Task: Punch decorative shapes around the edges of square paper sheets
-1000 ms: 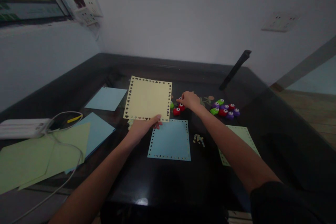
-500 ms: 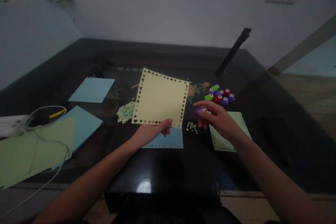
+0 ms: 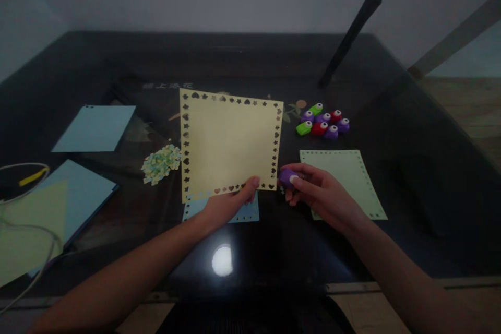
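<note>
Pinched by its lower edge, the yellow paper sheet [image 3: 229,143] sits in the left hand [image 3: 227,203] as the head camera looks down, thumb on the face and fingers behind. Star and heart cutouts run around its border. Just beside its lower right corner, the right hand [image 3: 323,188] grasps a purple craft punch [image 3: 288,177] between thumb and fingers; the dim picture makes it hard to say whether punch and paper touch. Below the yellow paper sheet, partly hidden, a punched blue sheet [image 3: 249,210] lies on the glossy black table [image 3: 274,255]. Paper confetti [image 3: 160,164] is heaped to the left. Rightward lies a pale green punched sheet [image 3: 344,167], with green, red and purple punches [image 3: 323,119] clustered beyond it.
</note>
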Available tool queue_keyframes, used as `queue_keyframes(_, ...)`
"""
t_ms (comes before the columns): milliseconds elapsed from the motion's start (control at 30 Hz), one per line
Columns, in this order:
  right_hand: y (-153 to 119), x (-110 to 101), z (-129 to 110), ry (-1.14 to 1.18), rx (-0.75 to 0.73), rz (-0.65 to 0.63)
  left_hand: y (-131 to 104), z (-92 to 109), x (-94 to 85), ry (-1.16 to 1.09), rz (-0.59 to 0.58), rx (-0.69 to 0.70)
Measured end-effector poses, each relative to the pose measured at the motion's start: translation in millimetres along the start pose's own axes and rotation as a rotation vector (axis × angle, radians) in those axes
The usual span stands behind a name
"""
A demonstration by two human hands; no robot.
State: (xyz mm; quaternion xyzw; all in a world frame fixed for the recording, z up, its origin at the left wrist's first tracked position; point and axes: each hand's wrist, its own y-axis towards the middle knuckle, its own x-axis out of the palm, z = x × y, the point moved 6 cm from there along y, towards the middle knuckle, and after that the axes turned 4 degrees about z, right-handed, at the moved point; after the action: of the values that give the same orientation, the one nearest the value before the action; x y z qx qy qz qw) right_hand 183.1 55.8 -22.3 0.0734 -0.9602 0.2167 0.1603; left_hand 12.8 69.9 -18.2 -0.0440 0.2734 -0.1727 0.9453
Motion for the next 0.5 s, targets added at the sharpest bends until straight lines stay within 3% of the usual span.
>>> queue_keyframes(500,-6.0,8.0,0.5,0.021,0.042,-0.004,0.2,-6.5,1.7,0.023,0.000,-0.017)
